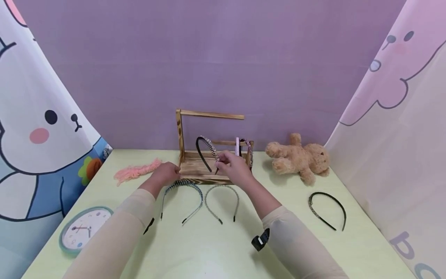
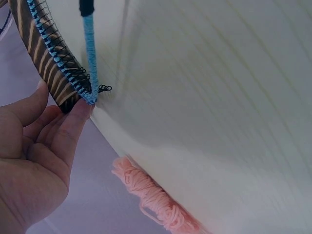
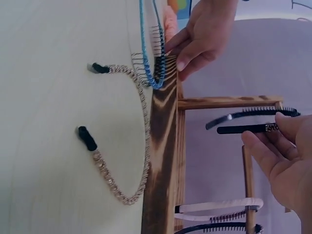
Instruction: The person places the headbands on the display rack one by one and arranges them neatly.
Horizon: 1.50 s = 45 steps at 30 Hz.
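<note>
Clock front-L of wooden rack; pink yarn L of rack. L hand: thumb + fingers clamped on rack's front-L corner. Blue headband at rack's front edge. Dark beaded headband held over rack tray, one end pinched in R hand. Silver headband in front of rack. Pink headband on rack's R rail. Teddy R of rack; black headband front-R.

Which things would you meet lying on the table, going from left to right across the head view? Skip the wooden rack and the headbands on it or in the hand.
Clock → pink yarn → blue headband → silver headband → teddy bear → black headband
</note>
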Motion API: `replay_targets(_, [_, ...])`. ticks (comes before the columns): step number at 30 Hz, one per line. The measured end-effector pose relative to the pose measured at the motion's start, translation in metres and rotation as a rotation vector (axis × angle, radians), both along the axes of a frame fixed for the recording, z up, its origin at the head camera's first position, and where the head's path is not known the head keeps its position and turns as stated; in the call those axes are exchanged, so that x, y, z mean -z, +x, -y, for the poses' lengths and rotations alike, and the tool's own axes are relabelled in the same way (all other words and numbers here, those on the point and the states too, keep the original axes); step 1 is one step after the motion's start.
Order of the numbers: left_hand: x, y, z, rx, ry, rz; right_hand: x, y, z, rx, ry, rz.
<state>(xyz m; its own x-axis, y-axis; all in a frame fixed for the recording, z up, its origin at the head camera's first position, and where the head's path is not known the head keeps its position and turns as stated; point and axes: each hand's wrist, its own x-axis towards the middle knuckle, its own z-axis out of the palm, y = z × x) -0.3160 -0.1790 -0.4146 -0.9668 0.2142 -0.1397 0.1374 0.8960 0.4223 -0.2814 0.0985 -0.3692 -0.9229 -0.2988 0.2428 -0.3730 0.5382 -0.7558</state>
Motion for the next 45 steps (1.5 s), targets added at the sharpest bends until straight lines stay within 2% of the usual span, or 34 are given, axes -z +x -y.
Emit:
replay_targets(9, [0.000,0.001,-0.002,-0.007,-0.003,-0.009,0.014,-0.016,-0.008,0.167,-0.024,-0.009])
replay_targets(16, [0.000,0.002,-0.001,-0.007,0.002,0.001,0.020,-0.021,-0.012,0.268,0.064,-0.041])
replay_targets(21, [0.001,0.001,-0.001,-0.012,0.000,-0.001,0.024,-0.022,-0.012,0.304,0.114,-0.035])
replay_targets(34, [0.005,-0.004,0.001,-0.013,0.010,-0.006,0.029,-0.025,-0.022,0.344,0.230,0.043])
replay_targets(45, [0.007,-0.004,0.002,-0.010,0.011,-0.004,0.022,-0.014,-0.049,0.298,0.278,0.036])
